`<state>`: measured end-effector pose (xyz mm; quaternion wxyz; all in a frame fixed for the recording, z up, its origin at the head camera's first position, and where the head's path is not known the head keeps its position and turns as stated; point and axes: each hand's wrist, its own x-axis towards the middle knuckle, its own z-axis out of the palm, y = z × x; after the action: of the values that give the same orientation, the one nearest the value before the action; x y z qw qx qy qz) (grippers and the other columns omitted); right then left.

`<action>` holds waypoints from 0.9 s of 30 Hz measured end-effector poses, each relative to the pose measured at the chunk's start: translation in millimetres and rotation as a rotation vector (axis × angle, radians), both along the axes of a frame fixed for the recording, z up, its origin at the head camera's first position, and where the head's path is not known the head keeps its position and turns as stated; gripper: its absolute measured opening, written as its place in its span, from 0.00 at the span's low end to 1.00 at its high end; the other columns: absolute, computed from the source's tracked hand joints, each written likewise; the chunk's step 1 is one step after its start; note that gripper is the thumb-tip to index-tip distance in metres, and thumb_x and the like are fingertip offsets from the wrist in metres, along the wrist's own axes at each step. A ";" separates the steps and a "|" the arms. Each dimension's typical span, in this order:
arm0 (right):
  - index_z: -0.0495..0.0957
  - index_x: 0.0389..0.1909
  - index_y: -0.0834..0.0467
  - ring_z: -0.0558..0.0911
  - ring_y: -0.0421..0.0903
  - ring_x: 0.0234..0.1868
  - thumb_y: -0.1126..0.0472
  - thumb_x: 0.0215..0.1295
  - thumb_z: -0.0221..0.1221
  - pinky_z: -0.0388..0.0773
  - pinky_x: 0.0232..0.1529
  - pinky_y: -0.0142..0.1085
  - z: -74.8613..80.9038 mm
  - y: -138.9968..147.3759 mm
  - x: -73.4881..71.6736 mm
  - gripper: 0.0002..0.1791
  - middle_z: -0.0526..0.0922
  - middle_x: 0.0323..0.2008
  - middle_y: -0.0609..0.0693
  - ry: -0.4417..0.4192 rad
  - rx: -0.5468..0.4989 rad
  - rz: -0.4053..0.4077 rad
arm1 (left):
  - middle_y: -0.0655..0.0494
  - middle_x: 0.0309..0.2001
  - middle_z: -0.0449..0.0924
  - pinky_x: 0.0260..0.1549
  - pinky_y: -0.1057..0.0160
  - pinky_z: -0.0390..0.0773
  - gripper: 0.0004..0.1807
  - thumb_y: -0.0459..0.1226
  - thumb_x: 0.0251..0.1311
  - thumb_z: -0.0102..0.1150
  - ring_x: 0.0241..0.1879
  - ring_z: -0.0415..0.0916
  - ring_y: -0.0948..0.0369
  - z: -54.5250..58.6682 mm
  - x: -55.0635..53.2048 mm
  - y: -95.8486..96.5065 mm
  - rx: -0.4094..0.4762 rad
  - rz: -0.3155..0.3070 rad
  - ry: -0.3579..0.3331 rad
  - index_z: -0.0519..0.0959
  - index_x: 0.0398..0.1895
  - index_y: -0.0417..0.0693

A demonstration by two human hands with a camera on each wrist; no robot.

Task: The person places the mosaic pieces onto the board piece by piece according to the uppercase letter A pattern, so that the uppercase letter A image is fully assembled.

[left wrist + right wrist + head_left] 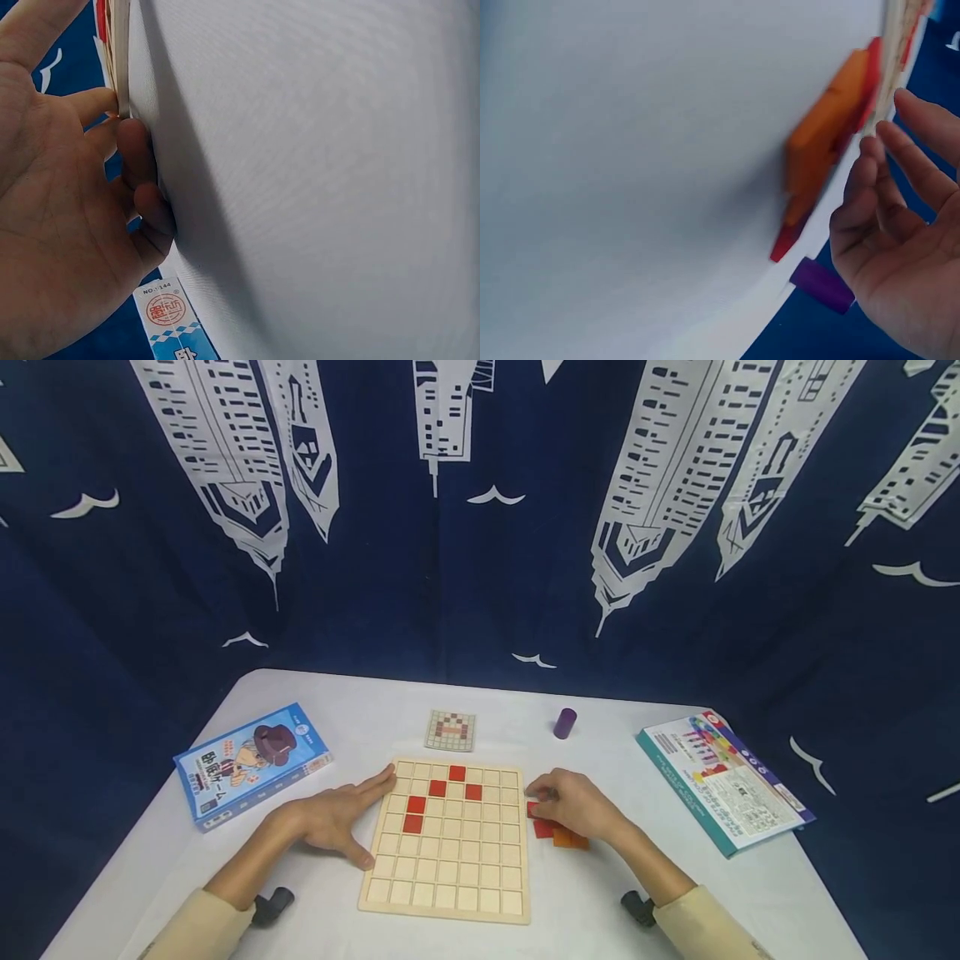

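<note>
A wooden grid board lies on the table, with several red square tiles set in cells of its upper left part. My left hand spreads along the board's left side, fingertips at its upper corner and thumb lower on the edge. Beside the right edge, my right hand is over a small pile of red tiles and orange tiles. In the right wrist view its fingers are loosely bent near the board's edge, thumb and forefinger apart, with no tile visible between them. The hand partly covers the pile.
A small pattern card lies behind the board, and a purple cylinder stands to its right. A blue game box is at the left, a teal-edged box at the right. A dark blue curtain hangs behind the table.
</note>
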<state>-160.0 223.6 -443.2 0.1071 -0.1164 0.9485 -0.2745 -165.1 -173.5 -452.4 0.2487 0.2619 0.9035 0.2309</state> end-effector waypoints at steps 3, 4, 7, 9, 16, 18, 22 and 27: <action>0.87 0.48 0.49 0.77 0.42 0.40 0.59 0.59 0.71 0.79 0.50 0.42 -5.7 2.7 -1.0 0.15 0.81 0.39 0.41 -0.002 0.063 -0.030 | 0.55 0.83 0.35 0.71 0.32 0.52 0.72 0.57 0.34 0.81 0.78 0.46 0.42 0.3 0.4 0.1 0.006 0.000 -0.003 0.47 0.82 0.49; 0.87 0.48 0.49 0.77 0.42 0.41 0.59 0.59 0.71 0.79 0.52 0.42 -7.0 3.0 -1.2 0.15 0.81 0.40 0.41 0.002 0.072 -0.032 | 0.55 0.83 0.35 0.71 0.32 0.51 0.72 0.57 0.35 0.81 0.78 0.46 0.42 0.4 0.5 0.0 0.007 0.000 -0.005 0.47 0.82 0.49; 0.88 0.45 0.48 0.77 0.42 0.40 0.59 0.58 0.72 0.79 0.52 0.42 -9.3 2.0 -2.0 0.13 0.81 0.39 0.40 0.012 0.083 -0.031 | 0.55 0.83 0.35 0.71 0.33 0.51 0.72 0.57 0.35 0.81 0.78 0.46 0.42 1.0 1.1 -0.2 0.006 0.001 -0.004 0.47 0.82 0.49; 0.88 0.43 0.48 0.77 0.42 0.39 0.60 0.58 0.72 0.79 0.51 0.42 -9.7 0.9 -2.5 0.11 0.81 0.37 0.40 0.029 0.090 -0.025 | 0.55 0.83 0.35 0.71 0.33 0.51 0.72 0.57 0.34 0.81 0.78 0.46 0.42 1.3 1.2 -0.3 0.005 0.004 -0.006 0.48 0.82 0.49; 0.87 0.38 0.46 0.76 0.42 0.38 0.60 0.57 0.72 0.79 0.50 0.41 -9.5 -1.2 -1.7 0.09 0.79 0.35 0.40 0.049 0.108 -0.024 | 0.56 0.83 0.35 0.71 0.33 0.52 0.72 0.57 0.34 0.81 0.78 0.46 0.42 1.3 0.4 -0.2 0.008 0.006 -0.006 0.48 0.82 0.50; 0.86 0.37 0.46 0.76 0.42 0.37 0.61 0.57 0.72 0.78 0.48 0.41 -9.6 -1.5 -1.3 0.09 0.79 0.35 0.40 0.055 0.106 -0.027 | 0.55 0.83 0.35 0.71 0.33 0.52 0.72 0.57 0.34 0.81 0.78 0.46 0.42 1.5 0.5 -0.3 0.009 0.003 -0.003 0.48 0.82 0.50; 0.84 0.35 0.45 0.75 0.42 0.36 0.62 0.57 0.72 0.78 0.46 0.40 -9.9 -2.9 -0.7 0.09 0.78 0.34 0.40 0.068 0.099 -0.033 | 0.55 0.82 0.35 0.71 0.33 0.51 0.71 0.56 0.35 0.81 0.78 0.46 0.43 1.9 1.3 -0.6 0.016 -0.001 0.006 0.48 0.82 0.49; 0.82 0.36 0.46 0.75 0.42 0.35 0.63 0.57 0.71 0.77 0.42 0.38 -9.6 -5.4 0.2 0.10 0.78 0.33 0.40 0.072 0.081 -0.042 | 0.54 0.82 0.35 0.71 0.33 0.51 0.71 0.56 0.35 0.81 0.78 0.46 0.42 2.6 2.4 -0.6 0.019 -0.004 0.008 0.48 0.82 0.49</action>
<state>-159.8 218.2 -452.7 0.0719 -0.1017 0.9643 -0.2336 -162.7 -174.1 -449.8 0.2431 0.2670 0.9016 0.2382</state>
